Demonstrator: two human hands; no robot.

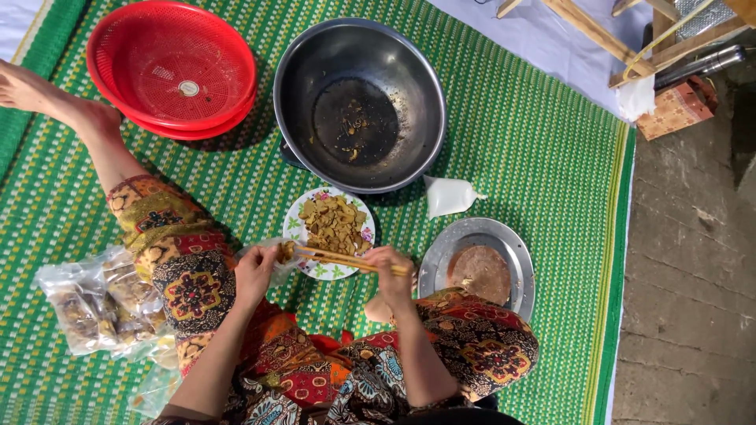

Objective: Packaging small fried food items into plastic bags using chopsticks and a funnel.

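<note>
My right hand (391, 271) grips a pair of wooden chopsticks (339, 257) that reach left, their tips holding a brown food piece at the mouth of a small clear plastic bag (277, 264). My left hand (253, 272) holds that bag open. Just beyond both hands sits a flowered plate (303, 224) heaped with brown fried pieces (337, 224).
A big steel bowl (299, 79) with crumbs stands farther out, stacked red baskets (172, 67) at far left. A steel plate (510, 248) with a brown disc lies to the right, a white filled bag (449, 195) above it. Packed clear bags (98, 299) rest left of my leg. Green woven mat (535, 142) underneath.
</note>
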